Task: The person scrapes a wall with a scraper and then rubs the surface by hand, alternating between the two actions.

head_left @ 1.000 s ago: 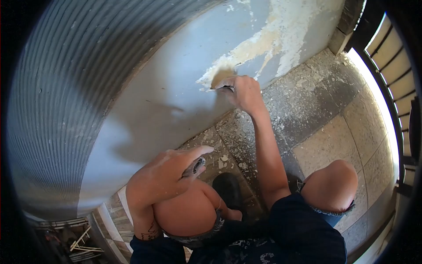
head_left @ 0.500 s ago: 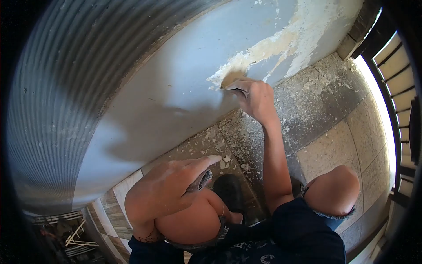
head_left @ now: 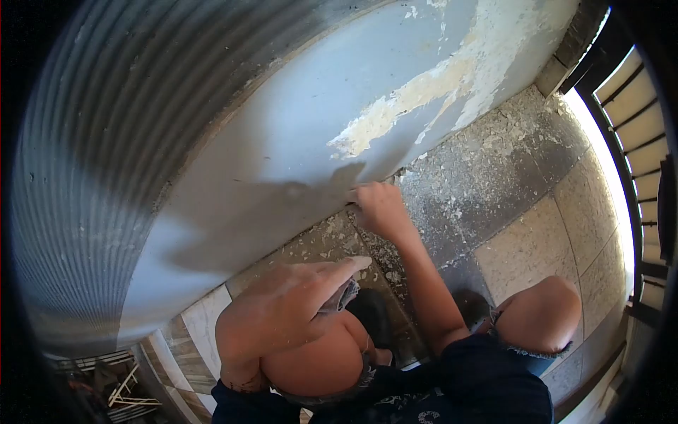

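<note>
From the head view, my right grip (head_left: pixel 381 210) is low by the foot of the blue-grey wall (head_left: pixel 304 106), fingers bent and drawn close together. I cannot tell whether they pinch something thin, since their tips point away from me, nor whether they touch the wall or stop just beside it. The peeled patch (head_left: pixel 413 95), cream and white with ragged edges, lies on that wall above my knuckles. Loose flakes (head_left: pixel 487 152) are strewn over the floor (head_left: pixel 526 233) along its base. My left grip (head_left: pixel 272 304) is over my bent knee (head_left: pixel 311 357), apart from the wall, and appears clamped round a crumpled grey piece (head_left: pixel 340 297), partly hidden by my fingers.

As I judge it, close work here wants a light, steady pinch with the wrist low, so that my knuckles clear the wall and the gritty floor. At the patch, a shallow angle along a ragged edge should lift loose coating more cleanly than digging straight in. A shadow (head_left: pixel 247 222) falls across the lower wall, so leaning aside a little would help me see. The grey piece is best held clear of the flakes.
</note>
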Demonstrator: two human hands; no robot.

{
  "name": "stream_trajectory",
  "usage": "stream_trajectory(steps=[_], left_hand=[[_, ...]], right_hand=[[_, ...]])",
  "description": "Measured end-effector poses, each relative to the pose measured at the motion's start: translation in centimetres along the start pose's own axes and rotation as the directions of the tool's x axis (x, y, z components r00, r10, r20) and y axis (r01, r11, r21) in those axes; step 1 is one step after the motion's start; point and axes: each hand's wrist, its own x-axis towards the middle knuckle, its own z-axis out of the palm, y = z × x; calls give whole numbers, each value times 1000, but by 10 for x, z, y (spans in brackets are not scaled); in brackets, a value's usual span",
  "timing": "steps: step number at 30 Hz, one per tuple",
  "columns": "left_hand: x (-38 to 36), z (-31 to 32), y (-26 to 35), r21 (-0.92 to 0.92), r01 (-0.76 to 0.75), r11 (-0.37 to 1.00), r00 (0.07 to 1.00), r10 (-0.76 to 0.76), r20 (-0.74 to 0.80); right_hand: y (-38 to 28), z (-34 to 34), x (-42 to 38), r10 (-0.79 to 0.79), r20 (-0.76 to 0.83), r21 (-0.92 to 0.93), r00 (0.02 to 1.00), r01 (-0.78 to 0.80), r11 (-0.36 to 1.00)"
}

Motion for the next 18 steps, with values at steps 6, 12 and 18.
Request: stream_trajectory(steps=[6,12,18], left_hand=[[-9,3,-2,-87,-52,995,999,52,-3],[-7,-10,1,-36,127,991,991,-125,53],[-18,-11,-9,-46,-7,999,999,5,-34]], right_hand=[[13,-47,0,170,-194,401,966,-80,913],[-3,-78,1,453,-213,532,865,-286,797],[-4,-85,26,-90,-389,-19,917,89,996]])
